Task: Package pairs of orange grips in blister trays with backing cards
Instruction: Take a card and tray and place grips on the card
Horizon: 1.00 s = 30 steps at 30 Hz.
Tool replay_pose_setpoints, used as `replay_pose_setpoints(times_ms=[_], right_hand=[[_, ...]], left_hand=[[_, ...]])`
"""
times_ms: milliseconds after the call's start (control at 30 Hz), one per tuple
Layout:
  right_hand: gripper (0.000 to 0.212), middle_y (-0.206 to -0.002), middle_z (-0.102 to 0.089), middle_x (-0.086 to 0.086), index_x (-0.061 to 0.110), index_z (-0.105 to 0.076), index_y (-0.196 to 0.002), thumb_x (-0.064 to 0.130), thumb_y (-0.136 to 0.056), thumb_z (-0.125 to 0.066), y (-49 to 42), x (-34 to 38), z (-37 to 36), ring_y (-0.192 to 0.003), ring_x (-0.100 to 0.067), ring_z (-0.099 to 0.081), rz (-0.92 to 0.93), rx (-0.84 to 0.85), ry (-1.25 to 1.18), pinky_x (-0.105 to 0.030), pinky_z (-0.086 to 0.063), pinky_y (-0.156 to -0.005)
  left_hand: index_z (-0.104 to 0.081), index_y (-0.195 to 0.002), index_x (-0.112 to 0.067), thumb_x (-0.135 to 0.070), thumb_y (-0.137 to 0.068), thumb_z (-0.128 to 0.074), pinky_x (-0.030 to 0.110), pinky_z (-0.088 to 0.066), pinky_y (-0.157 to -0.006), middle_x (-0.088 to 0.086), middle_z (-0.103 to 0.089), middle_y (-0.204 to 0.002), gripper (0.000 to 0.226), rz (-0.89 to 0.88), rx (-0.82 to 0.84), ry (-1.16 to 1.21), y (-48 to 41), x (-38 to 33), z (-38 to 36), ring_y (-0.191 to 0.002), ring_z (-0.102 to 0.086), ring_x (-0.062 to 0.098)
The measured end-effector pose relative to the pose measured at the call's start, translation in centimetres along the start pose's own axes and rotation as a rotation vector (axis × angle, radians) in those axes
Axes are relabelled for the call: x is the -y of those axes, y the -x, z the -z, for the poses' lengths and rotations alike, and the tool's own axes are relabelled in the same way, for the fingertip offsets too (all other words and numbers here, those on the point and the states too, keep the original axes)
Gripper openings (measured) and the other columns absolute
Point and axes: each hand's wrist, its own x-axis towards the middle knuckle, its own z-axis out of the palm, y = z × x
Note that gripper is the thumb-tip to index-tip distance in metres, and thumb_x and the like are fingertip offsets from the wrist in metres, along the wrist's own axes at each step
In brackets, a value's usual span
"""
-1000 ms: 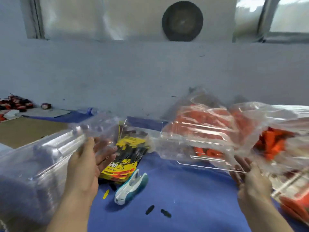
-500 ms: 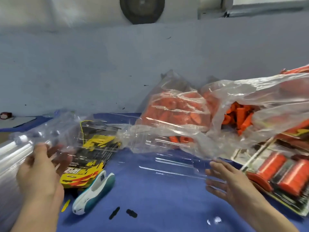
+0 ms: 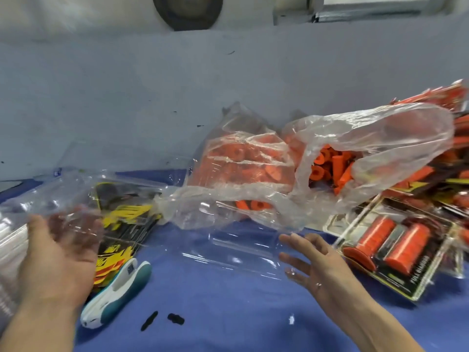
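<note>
Head view: my right hand (image 3: 314, 260) has released the blister tray (image 3: 238, 247) onto the surface (image 3: 228, 313), fingers spread; left hand (image 3: 58, 252) holds another tray (image 3: 71, 214).

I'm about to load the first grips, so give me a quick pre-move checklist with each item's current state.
1. Empty blister tray lying on the blue table cover: ok.
2. Right hand free, fingers spread beside the tray: ok.
3. Left hand free: not ok, it holds another clear tray.
4. Bag of loose orange grips open: ok.
5. Backing cards beside the left hand: ok.
6. Tray pockets facing up: cannot tell.
</note>
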Motion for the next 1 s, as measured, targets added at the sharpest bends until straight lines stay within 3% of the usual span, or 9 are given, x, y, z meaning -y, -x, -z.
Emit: replay_pose_setpoints(times_ms=[133,300,400,533,633,700,800,933,1000], right_hand=[[0.037,-0.107,-0.074,-0.003,0.028,-0.055,-0.082,0.038,-0.060,-0.084,0.0,-1.8,-1.8,-0.092,-0.026,-0.073,0.086,-0.067,-0.042,-0.028,-0.055,-0.059],[0.026,-0.095,-0.071,-0.004,0.023,-0.055,-0.082,0.026,-0.074,-0.080,0.2,-3.7,-4.2,-0.090,-0.029,-0.073,0.170,-0.186,-0.129,-0.025,-0.055,-0.059],[0.021,-0.089,-0.070,0.001,0.019,-0.053,-0.087,0.021,-0.084,-0.074,0.8,-4.6,-5.6,-0.090,-0.027,-0.073,0.210,-0.146,-0.124,-0.023,-0.056,-0.063],[0.016,-0.110,-0.072,-0.001,0.022,-0.059,-0.090,0.022,-0.085,-0.074,1.4,-4.4,-6.2,-0.096,-0.027,-0.072,0.203,0.031,-0.036,-0.028,-0.058,-0.076],[0.040,-0.113,-0.072,-0.001,0.024,-0.063,-0.109,0.047,-0.079,-0.074,1.6,-3.8,-6.2,-0.105,-0.023,-0.069,0.124,0.154,0.021,-0.034,-0.053,-0.090],[0.061,-0.118,-0.071,-0.001,0.021,-0.059,-0.123,0.062,-0.078,-0.056,1.4,-3.1,-5.8,-0.110,-0.022,-0.067,0.045,0.201,-0.039,-0.039,-0.046,-0.098],[0.071,-0.126,-0.067,-0.005,0.019,-0.057,-0.131,0.067,-0.083,-0.036,1.1,-1.6,-4.6,-0.116,-0.026,-0.064,0.011,0.252,-0.118,-0.046,-0.041,-0.105],[0.073,-0.128,-0.066,-0.009,0.020,-0.057,-0.133,0.069,-0.084,-0.033,0.7,-0.2,-3.2,-0.116,-0.031,-0.063,0.021,0.229,-0.227,-0.050,-0.041,-0.104],[0.074,-0.128,-0.066,-0.009,0.021,-0.057,-0.134,0.071,-0.084,-0.034,0.6,0.3,-2.8,-0.116,-0.031,-0.063,0.056,0.191,-0.288,-0.049,-0.042,-0.102]], left_hand=[[-0.060,-0.099,-0.019,-0.055,-0.100,-0.038,0.037,-0.060,-0.082,0.006,-0.070,-0.100,0.042,0.141,0.180,-0.207,3.6,2.2,-3.4,-0.094,-0.071,0.021],[-0.061,-0.106,-0.011,-0.028,-0.100,-0.054,0.034,-0.060,-0.074,0.013,-0.071,-0.107,0.019,0.307,0.411,-0.470,8.6,6.1,-6.5,-0.100,-0.072,0.027],[-0.064,-0.099,-0.010,-0.012,-0.097,-0.058,0.031,-0.061,-0.068,0.007,-0.072,-0.098,0.007,0.203,0.401,-0.552,9.9,7.8,-7.2,-0.086,-0.073,0.020],[-0.059,-0.115,-0.009,-0.009,-0.100,-0.055,0.031,-0.061,-0.073,0.003,-0.074,-0.100,0.016,0.021,0.348,-0.651,8.8,7.4,-6.7,-0.093,-0.073,0.020],[-0.058,-0.118,-0.012,-0.012,-0.101,-0.053,0.027,-0.060,-0.068,0.002,-0.075,-0.098,0.018,-0.035,0.346,-0.577,7.5,5.8,-6.2,-0.088,-0.074,0.020],[-0.061,-0.113,-0.018,-0.015,-0.101,-0.052,0.028,-0.059,-0.068,0.005,-0.074,-0.098,0.016,-0.056,0.383,-0.491,6.8,4.7,-5.9,-0.081,-0.073,0.019],[-0.069,-0.106,-0.029,-0.032,-0.094,-0.053,0.025,-0.058,-0.068,0.005,-0.072,-0.091,0.020,-0.112,0.506,-0.493,6.3,3.3,-5.2,-0.074,-0.069,0.017],[-0.069,-0.103,-0.032,-0.046,-0.098,-0.048,0.017,-0.051,-0.061,0.001,-0.067,-0.068,0.026,-0.285,0.673,-0.849,6.1,2.9,-4.1,-0.058,-0.059,0.010],[-0.068,-0.095,-0.035,-0.045,-0.099,-0.048,0.027,-0.049,-0.060,-0.001,-0.067,-0.064,0.023,-0.327,0.732,-1.165,5.6,3.6,-3.6,-0.055,-0.055,0.011]])
